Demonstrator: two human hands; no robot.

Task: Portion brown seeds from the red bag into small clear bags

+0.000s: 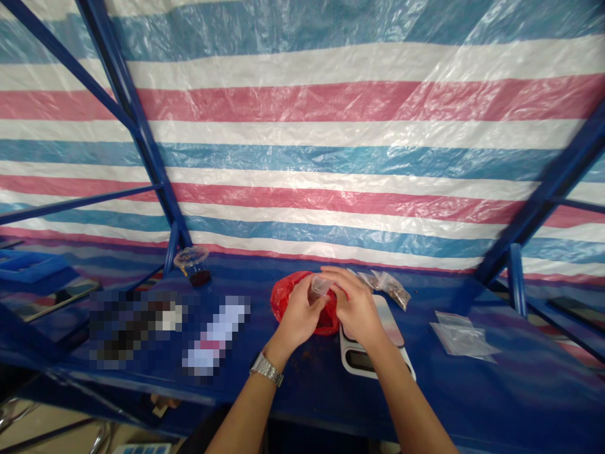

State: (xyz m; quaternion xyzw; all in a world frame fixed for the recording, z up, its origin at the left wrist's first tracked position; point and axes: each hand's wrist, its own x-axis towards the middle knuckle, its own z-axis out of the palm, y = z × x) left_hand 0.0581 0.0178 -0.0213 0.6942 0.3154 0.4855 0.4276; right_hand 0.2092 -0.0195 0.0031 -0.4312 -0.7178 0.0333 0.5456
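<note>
Between my left hand point(301, 309) and my right hand point(357, 306) is a small clear plastic piece point(321, 285); whether it is a bag or a cup I cannot tell. Both hands have their fingers closed around it, thumbs toward each other. They hold it above a red plastic bag point(282, 291) that stands open on the blue table. My right wrist passes over a white kitchen scale point(390, 325), partly covering its display and plate. Behind the scale lie several small clear bags point(394, 289) with brownish contents.
Flat clear bags point(463, 337) lie on the table point(520, 397) at right. A clear plastic cup point(196, 268) with dark liquid stands back left. Blurred items point(217, 337) lie left of the red bag. Blue metal posts point(142, 135) and a striped tarp point(331, 151) close off the back.
</note>
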